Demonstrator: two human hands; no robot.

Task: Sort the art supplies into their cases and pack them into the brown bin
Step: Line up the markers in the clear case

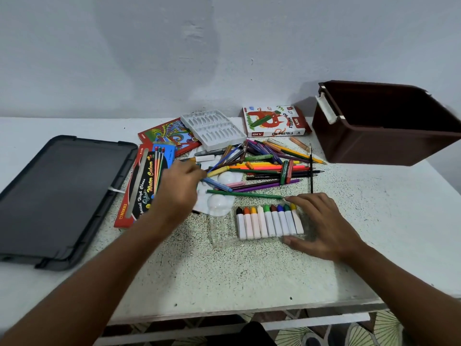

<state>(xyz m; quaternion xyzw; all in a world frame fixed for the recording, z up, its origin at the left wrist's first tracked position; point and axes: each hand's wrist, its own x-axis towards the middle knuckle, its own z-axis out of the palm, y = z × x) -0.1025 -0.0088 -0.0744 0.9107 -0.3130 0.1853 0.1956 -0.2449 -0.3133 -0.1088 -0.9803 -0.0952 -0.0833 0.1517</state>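
Note:
A clear plastic case (222, 233) lies near the table's middle with several white-barrelled crayons (270, 222) lined up in it. My right hand (324, 226) rests against the case's right side, thumb at its front edge and fingers by the crayon tips. My left hand (178, 188) is over the left of the loose pile (264, 166) of pencils, pens and pastels, fingers closed around a blue pen (219, 184). The brown bin (384, 126) stands empty at the back right.
A dark lid (57, 198) lies at the left. Beside it are a Nikki water colour box (142, 186), a coloured pencil box (169, 133), a white moulded tray (212, 129), an oil pastels box (274, 121) and a white palette (219, 203).

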